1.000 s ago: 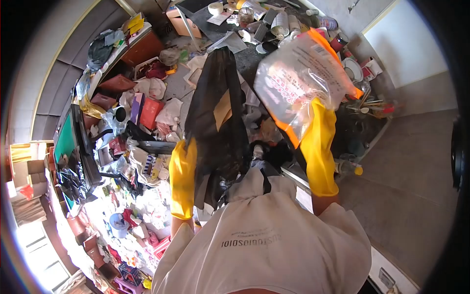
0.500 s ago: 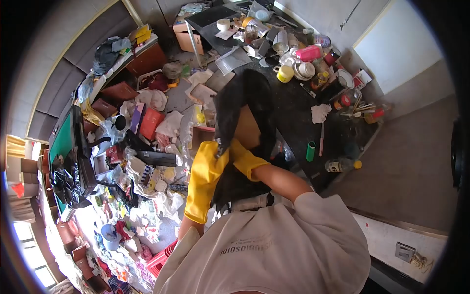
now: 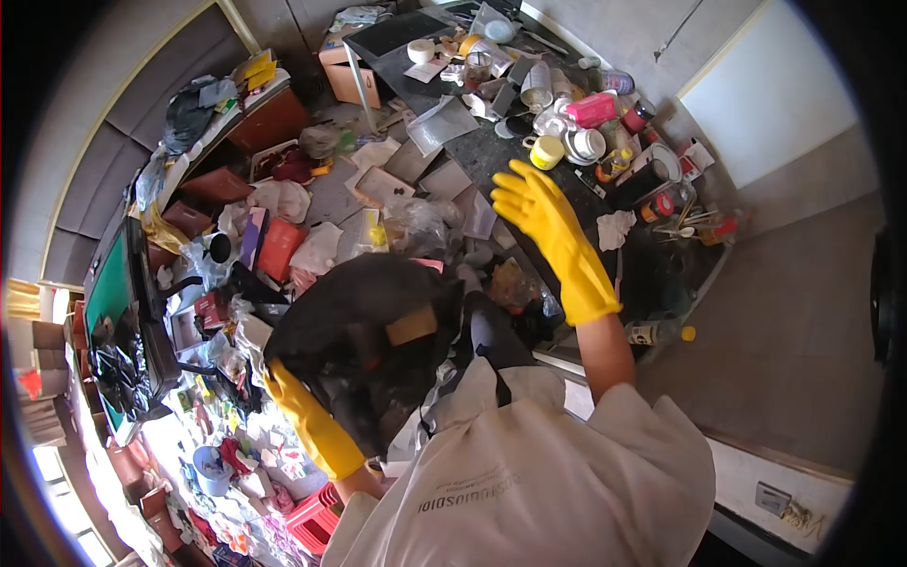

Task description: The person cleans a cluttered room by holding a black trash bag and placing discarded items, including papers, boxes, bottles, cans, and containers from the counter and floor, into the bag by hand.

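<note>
A large black bag (image 3: 326, 312) hangs open at the lower middle, with a piece of brown cardboard (image 3: 412, 326) inside. My left hand (image 3: 307, 420), in a yellow rubber glove, grips the bag at its left edge; the fingertips are partly hidden by the rim. My right hand (image 3: 553, 231), gloved the same way, is raised over the dark table (image 3: 482, 156) with its fingers apart and nothing in it. Just beyond its fingers stands a yellow jar (image 3: 546, 151), beside white cups (image 3: 586, 145).
Bottles, a pink container (image 3: 592, 110) and jars crowd the table's back right. A plastic bottle (image 3: 659, 333) lies at its near edge. Loose litter and boxes (image 3: 383, 184) cover the floor at left. A red plastic stool (image 3: 314, 518) is at the lower left.
The black bag has moved left and down and its mouth has spread. My left hand has shifted down and left with it. My right hand has left the bag and moved up right, opening.
</note>
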{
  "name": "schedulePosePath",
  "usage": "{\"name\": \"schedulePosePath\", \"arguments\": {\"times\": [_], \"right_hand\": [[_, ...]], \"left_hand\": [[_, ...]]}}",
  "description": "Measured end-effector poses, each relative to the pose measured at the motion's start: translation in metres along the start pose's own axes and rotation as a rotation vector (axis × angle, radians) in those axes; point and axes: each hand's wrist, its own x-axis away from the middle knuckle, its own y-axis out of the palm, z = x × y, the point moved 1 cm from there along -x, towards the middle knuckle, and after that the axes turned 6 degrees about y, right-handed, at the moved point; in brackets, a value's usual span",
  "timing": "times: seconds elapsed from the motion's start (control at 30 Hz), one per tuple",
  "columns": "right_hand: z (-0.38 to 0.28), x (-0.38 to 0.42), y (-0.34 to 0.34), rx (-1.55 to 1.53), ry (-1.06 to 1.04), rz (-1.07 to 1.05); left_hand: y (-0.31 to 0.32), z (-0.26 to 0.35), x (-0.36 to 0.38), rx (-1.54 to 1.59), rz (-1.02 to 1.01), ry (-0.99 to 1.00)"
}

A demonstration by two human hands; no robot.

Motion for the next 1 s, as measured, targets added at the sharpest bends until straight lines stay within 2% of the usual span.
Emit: {"name": "schedulePosePath", "arguments": {"times": [0.03,0.1,0.13,0.23,0.27,0.33,0.37,0.43,0.5,0.57,0.63,0.67,0.7,0.77,0.8,0.83,0.9,0.97,1.0], "right_hand": [[-0.003,-0.027,-0.020,0.098,-0.079,0.113],[-0.001,-0.104,-0.069,0.015,-0.098,0.286],[0.003,-0.146,-0.103,-0.035,-0.123,0.231],[-0.007,-0.237,-0.121,0.238,-0.227,0.395],[-0.011,-0.272,-0.137,0.257,-0.195,0.346],[-0.028,-0.349,-0.152,0.723,-0.192,0.548],[-0.028,-0.376,-0.153,0.862,-0.220,0.698],[-0.013,-0.438,-0.175,0.764,-0.286,0.852],[-0.015,-0.465,-0.191,0.935,-0.227,0.800],[-0.036,-0.473,-0.184,1.013,-0.072,0.793],[-0.046,-0.473,-0.173,1.201,-0.013,0.888],[-0.044,-0.478,-0.178,1.116,-0.097,0.899],[-0.024,-0.505,-0.212,1.139,-0.236,0.912],[-0.047,-0.477,-0.195,0.648,-0.124,0.733],[-0.048,-0.471,-0.202,0.499,-0.112,0.618],[-0.051,-0.458,-0.188,0.179,-0.176,0.480],[-0.072,-0.411,-0.162,-0.198,-0.035,0.215],[-0.085,-0.378,-0.150,-0.410,0.065,-0.082],[-0.092,-0.358,-0.135,-0.399,0.096,-0.106]], "left_hand": [[0.002,-0.001,0.000,-0.020,0.016,0.012],[0.009,-0.008,-0.001,-0.063,0.053,0.050],[0.016,-0.010,-0.002,-0.082,0.064,0.067],[0.047,-0.009,-0.003,-0.146,0.089,0.103],[0.063,-0.006,-0.006,-0.172,0.101,0.118],[0.097,0.000,-0.011,-0.231,0.120,0.133],[0.110,0.003,-0.012,-0.257,0.126,0.132],[0.137,0.011,-0.014,-0.311,0.134,0.125],[0.163,0.022,-0.018,-0.348,0.135,0.110],[0.181,0.032,-0.022,-0.369,0.132,0.103],[0.190,0.041,-0.026,-0.387,0.129,0.096],[0.190,0.046,-0.028,-0.395,0.125,0.094],[0.192,0.050,-0.030,-0.406,0.122,0.096],[0.197,0.058,-0.034,-0.397,0.103,0.096],[0.200,0.061,-0.036,-0.386,0.093,0.095],[0.203,0.063,-0.039,-0.376,0.083,0.094],[0.206,0.070,-0.046,-0.334,0.061,0.092],[0.212,0.076,-0.054,-0.278,0.035,0.087],[0.217,0.080,-0.058,-0.249,0.007,0.079]]}}
